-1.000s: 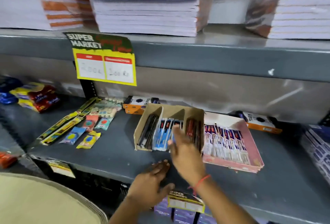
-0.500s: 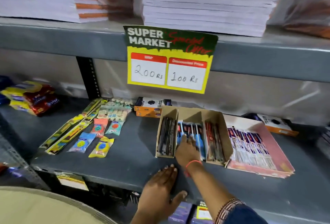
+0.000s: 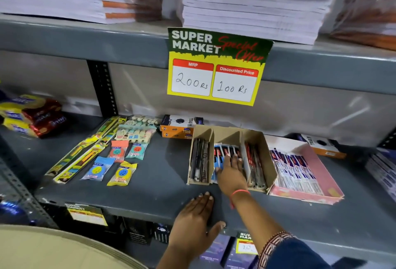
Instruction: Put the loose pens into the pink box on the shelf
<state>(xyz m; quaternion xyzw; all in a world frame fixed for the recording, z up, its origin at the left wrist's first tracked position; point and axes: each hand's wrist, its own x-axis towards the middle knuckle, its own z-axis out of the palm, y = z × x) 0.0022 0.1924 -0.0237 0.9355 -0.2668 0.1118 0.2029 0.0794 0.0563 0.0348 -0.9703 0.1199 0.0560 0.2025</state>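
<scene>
While left hand [image 3: 194, 223] lies flat, open, on grey shelf [image 3: 150, 187]; right hand [image 3: 230, 172] open over pens [image 3: 222, 155].

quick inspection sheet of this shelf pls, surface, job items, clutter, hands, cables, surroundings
surface: grey metal shelf, goods laid flat on it
job's things: pink box at right holds a row of packed pens; brown divided box beside it has pens in three slots
clutter: sharpener packets, long yellow packs, orange boxes, biscuit packs
grippers: right hand reaches into the middle slot, grasp hidden; left hand flat on the shelf edge
cables: nothing seen
surroundings: price sign reading 200 Rs and 100 Rs, notebook stacks above
</scene>
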